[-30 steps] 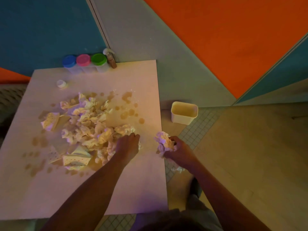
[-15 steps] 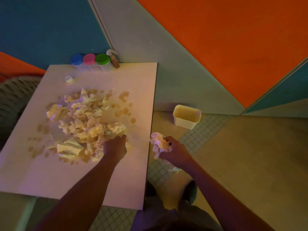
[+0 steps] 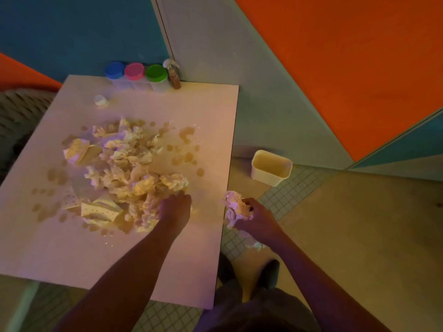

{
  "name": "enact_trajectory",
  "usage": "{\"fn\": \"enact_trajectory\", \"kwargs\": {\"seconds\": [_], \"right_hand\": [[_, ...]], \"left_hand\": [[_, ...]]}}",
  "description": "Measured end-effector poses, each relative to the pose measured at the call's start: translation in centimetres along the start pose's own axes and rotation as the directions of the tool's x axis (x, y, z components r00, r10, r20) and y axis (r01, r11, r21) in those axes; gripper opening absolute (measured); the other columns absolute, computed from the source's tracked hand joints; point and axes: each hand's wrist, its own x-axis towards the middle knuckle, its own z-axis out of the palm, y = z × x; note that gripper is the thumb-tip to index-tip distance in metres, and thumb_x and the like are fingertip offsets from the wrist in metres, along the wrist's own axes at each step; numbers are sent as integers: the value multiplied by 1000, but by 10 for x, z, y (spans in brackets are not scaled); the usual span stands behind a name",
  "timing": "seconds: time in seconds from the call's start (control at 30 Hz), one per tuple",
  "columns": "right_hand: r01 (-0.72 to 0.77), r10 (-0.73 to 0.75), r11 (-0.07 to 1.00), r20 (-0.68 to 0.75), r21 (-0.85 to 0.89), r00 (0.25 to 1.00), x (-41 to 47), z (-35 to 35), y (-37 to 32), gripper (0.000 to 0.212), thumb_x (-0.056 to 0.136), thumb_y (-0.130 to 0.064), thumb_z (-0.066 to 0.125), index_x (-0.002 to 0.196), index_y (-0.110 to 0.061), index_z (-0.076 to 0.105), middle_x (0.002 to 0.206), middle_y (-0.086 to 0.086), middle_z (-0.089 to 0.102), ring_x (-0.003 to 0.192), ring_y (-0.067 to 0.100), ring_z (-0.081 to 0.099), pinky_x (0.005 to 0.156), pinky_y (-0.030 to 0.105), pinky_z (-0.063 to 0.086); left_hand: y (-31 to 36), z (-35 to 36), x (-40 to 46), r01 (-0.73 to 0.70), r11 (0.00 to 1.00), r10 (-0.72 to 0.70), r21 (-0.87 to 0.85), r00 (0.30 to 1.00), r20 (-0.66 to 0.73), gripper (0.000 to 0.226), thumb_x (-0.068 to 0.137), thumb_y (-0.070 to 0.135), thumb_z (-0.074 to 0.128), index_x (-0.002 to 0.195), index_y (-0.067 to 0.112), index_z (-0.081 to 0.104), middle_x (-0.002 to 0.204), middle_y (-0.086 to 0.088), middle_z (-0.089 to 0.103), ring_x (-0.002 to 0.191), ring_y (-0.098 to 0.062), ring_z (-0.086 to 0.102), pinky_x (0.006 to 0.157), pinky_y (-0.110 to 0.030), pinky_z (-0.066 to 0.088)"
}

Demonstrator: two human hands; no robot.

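your left hand (image 3: 175, 209) on one heap of crumpled cream paper napkins (image 3: 129, 173), grip unclear | your right hand (image 3: 255, 220) clutches one crumpled white wad (image 3: 236, 207) | three round-lidded jars (image 3: 134, 72), 12 o'clock

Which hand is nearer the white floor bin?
Right. The right hand, gripping a paper wad, is just short of the bin; the left hand is farther, on the paper pile.

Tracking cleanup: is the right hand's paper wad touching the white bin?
Apart. Head view shows floor between the paper wad in the right hand and the white bin.
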Motion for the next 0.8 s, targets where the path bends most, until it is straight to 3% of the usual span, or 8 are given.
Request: {"fn": "enact_trajectory", "kwargs": {"seconds": [0.17,0.27,0.43,0.6,0.8], "right_hand": [[-24,24,999,4,48,1000,9,5,-8,46,71,-26,85,111,-26,61,96,-9,68,85,12,65,69,29,52],[-26,27,997,-12,74,1000,16,0,-7,43,69,-23,85,106,-26,62,95,-6,70,84,15,66,70,32,53],[-13,17,994,-38,107,999,29,-18,-1,42,67,-21,85,103,-26,62,96,0,70,88,24,68,75,43,56],[-5,9,989,-28,151,1000,40,-49,6,49,68,-21,86,110,-23,62,100,-1,70,90,18,67,75,36,55],[-10,11,981,-5,194,1000,50,-104,19,53,67,-21,86,113,-24,61,103,-3,69,91,16,67,74,34,56]], "left_hand": [[-5,1,0,-50,994,42,-96,996,-82,24,94,27,53,116,18,57,120,-4,50,103,-27,62,71,-37,52],[0,-7,-2,-87,967,35,-238,976,-215,28,83,33,69,103,15,62,102,-7,58,81,-31,67,58,-37,55],[22,-31,-3,-128,875,-47,-467,938,-344,25,85,33,64,104,18,56,92,-4,64,85,-31,65,65,-37,51],[56,-54,-5,-183,776,-129,-604,891,-436,19,82,20,67,99,18,59,87,-5,65,74,-31,66,60,-34,50],[115,-88,-1,-167,667,-239,-726,875,-421,17,84,18,69,102,19,67,91,-3,67,76,-26,65,65,-33,51]]}}
